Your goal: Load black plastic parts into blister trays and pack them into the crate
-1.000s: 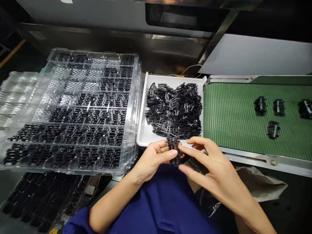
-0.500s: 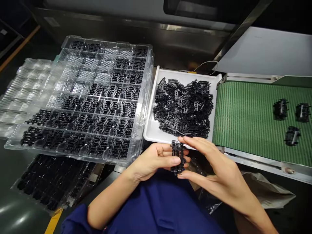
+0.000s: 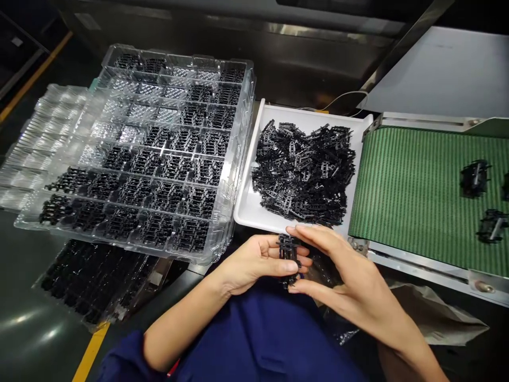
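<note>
On my feed the largest thing was a clear compartmented tray (image 3: 235, 159) at the left, many of its pockets filled with rows of black parts (image 3: 191, 236). At the right lay a green belt (image 3: 409, 185), with dark assemblies (image 3: 475, 179) standing apart on it. Between them sat a white bin (image 3: 247, 206) with a tangled heap (image 3: 304, 172) of thin black pieces. Below its near edge I had the right hand (image 3: 350, 273), thumb and fingers spread around the ends of the held piece; I could not tell whether they gripped it. The left hand (image 3: 248, 265) pinched that piece between thumb and fingers. Smallest was the black slatted piece (image 3: 287, 248) itself: upright, narrow, ladder-like, with short prongs jutting from its sides near the top and its lower part partly hidden by the left thumb.
</note>
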A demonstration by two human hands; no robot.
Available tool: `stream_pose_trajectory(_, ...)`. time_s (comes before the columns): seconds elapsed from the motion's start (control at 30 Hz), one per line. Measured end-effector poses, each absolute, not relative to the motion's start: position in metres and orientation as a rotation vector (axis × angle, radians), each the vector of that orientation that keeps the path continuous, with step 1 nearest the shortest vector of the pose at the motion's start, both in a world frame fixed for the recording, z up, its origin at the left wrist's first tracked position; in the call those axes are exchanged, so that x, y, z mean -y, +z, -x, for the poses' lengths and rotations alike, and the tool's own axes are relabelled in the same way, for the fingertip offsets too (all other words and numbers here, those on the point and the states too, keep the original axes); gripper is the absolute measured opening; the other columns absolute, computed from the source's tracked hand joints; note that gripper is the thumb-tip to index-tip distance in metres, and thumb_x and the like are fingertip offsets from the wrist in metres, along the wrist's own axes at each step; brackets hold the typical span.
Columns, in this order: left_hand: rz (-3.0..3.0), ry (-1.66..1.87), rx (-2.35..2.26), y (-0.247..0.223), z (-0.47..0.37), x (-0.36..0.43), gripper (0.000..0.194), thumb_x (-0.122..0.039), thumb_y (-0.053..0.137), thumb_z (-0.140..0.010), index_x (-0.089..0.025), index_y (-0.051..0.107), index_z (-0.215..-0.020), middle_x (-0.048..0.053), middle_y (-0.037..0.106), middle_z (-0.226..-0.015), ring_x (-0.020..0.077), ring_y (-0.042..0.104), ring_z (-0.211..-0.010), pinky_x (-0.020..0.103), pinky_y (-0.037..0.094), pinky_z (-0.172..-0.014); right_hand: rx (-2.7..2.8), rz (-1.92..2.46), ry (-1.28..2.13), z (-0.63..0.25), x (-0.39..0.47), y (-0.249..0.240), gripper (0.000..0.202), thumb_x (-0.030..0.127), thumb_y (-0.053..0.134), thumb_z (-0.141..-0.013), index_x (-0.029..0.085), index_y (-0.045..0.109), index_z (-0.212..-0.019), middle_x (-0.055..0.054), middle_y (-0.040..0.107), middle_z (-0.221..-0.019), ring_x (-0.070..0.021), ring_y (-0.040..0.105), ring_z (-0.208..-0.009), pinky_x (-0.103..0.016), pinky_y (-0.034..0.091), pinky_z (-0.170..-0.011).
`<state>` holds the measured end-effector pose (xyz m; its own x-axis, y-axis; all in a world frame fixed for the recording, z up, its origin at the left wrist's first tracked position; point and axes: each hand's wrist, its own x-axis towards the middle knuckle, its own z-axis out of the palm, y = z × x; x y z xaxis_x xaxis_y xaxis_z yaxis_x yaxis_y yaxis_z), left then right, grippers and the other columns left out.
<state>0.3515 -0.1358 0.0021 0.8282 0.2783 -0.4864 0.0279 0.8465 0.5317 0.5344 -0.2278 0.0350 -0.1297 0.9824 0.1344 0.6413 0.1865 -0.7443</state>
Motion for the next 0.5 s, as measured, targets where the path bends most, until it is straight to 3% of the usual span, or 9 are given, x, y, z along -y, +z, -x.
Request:
stream_pose_trajectory(0.1,-0.497,0.149,-0.6,-0.002,-0.343,0.141,0.039,-0.03,0.088,-0.063,-0.013,0.074,-0.095,0.011,0.077,-0.09,0.0193,0.072,-0.08,0.032,0.053,-0.085,1.723,1.489,0.993,-0.543,0.214,0.011,0.073,0.049,0.077,-0.075,0.027,0.047,-0.138,-0.008,0.065,-0.13,-0.0251,0.063,-0.116,-0.038,0.053,-0.096)
stream_pose_trajectory(0.17,-0.472,0.114,-0.609,-0.005,-0.334,0.145,0.037,-0.027,0.089,-0.061,-0.012,0.075,-0.092,0.01,0.076,-0.088,0.0177,0.072,-0.076,0.03,0.053,-0.083,1.598,1.715,1.024,-0.548,0.194,-0.019,0.054,0.051,0.07,-0.08,0.022,0.059,-0.124,-0.008,0.072,-0.114,-0.024,0.069,-0.1,-0.037,0.055,-0.085)
stream_pose_trajectory(0.23,-0.442,0.086,-0.613,-0.008,-0.326,0.149,0.038,-0.025,0.089,-0.061,-0.012,0.074,-0.093,0.01,0.076,-0.088,0.0181,0.072,-0.076,0.03,0.053,-0.081,1.485,2.069,0.842,-0.551,0.166,-0.055,0.03,0.04,0.057,-0.089,0.019,0.066,-0.107,-0.009,0.073,-0.098,-0.0231,0.068,-0.086,-0.038,0.053,-0.08)
stream_pose_trajectory(0.33,-0.399,0.104,-0.614,-0.011,-0.318,0.154,0.042,-0.023,0.088,-0.062,-0.014,0.072,-0.1,0.011,0.076,-0.089,0.0182,0.072,-0.075,0.028,0.053,-0.077,1.472,2.248,0.701,-0.545,0.12,-0.103,0.02,0.026,0.052,-0.088,0.018,0.07,-0.092,-0.013,0.071,-0.099,-0.0266,0.062,-0.097,-0.041,0.044,-0.089)
stream_pose_trajectory(0.5,-0.395,0.209,-0.658,-0.006,-0.311,0.155,0.041,-0.02,0.089,-0.061,-0.014,0.071,-0.098,0.012,0.075,-0.1,0.0201,0.073,-0.082,0.03,0.055,-0.079,1.466,2.349,0.679,-0.537,0.077,-0.133,0.01,0.022,0.062,-0.081,0.017,0.069,-0.075,-0.013,0.072,-0.09,-0.028,0.058,-0.103,-0.046,0.037,-0.096)
